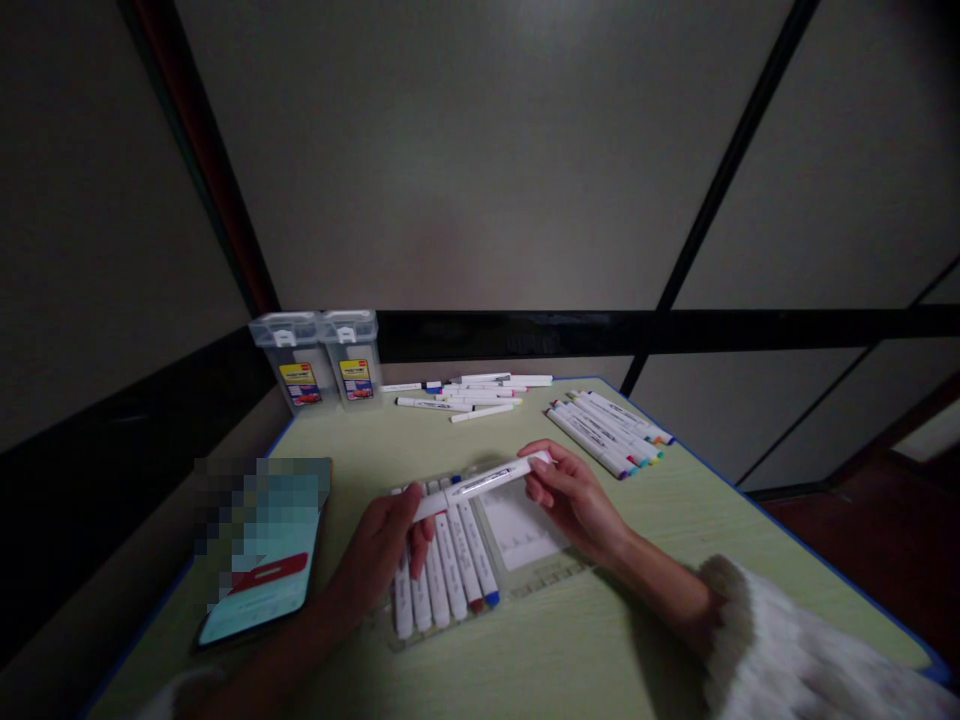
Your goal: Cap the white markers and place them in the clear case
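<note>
A white marker pen is held level between my two hands, above the table. My left hand pinches its left end, and my right hand has the other end between thumb and fingers. Below it lies an opened clear plastic case. Several white markers rest side by side in the case's left half, some with red or blue ends. A white sheet with print shows in the right half. My left hand covers part of the marker row.
Two clear lidded boxes with yellow labels stand at the back left. Loose markers lie along the back, and a row of markers sits at the right. A tablet or phone lies at the left. Behind the table rises a panelled wall.
</note>
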A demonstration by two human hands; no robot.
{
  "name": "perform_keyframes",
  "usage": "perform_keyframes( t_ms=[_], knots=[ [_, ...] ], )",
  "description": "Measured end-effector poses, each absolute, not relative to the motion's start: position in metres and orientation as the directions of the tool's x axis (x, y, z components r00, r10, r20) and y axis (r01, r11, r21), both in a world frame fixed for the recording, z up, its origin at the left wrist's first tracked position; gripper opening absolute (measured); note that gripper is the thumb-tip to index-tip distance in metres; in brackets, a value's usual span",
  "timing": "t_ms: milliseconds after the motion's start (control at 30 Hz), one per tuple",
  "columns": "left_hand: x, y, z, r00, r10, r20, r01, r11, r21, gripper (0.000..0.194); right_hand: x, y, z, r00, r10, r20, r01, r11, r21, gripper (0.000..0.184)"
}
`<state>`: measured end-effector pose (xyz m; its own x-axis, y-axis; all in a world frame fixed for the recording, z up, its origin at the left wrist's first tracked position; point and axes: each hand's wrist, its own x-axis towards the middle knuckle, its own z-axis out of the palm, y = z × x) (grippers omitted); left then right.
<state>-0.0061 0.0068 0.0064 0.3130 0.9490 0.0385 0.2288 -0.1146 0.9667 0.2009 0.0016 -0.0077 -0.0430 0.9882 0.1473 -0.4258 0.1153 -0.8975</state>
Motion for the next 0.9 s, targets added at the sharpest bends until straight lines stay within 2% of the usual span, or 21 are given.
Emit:
perform_keyframes(
  t_ms=[333, 567, 900],
  knots=[
    [-0.0069, 0.0065, 0.0088, 0.314, 0.949, 0.044, 0.291, -0.14, 0.947, 0.049, 0.2013, 0.0012, -0.0075, 0.003, 0.992, 0.129, -0.375, 0.121, -0.919, 0.016],
    [-0.0064, 0.0094, 0.0071, 0.301, 0.947, 0.111, 0.281, -0.2, 0.939, 0.039, 0.2014, 0.0023, -0.0071, 0.021, 0.99, 0.14, -0.35, 0.139, -0.927, 0.018],
    [-0.004, 0.01, 0.0094, 0.254, 0.963, 0.091, 0.24, -0.154, 0.958, 0.024, 0.2012, 0.0018, -0.006, 0.029, 0.99, 0.137, -0.309, 0.139, -0.941, 0.022]
  ],
)
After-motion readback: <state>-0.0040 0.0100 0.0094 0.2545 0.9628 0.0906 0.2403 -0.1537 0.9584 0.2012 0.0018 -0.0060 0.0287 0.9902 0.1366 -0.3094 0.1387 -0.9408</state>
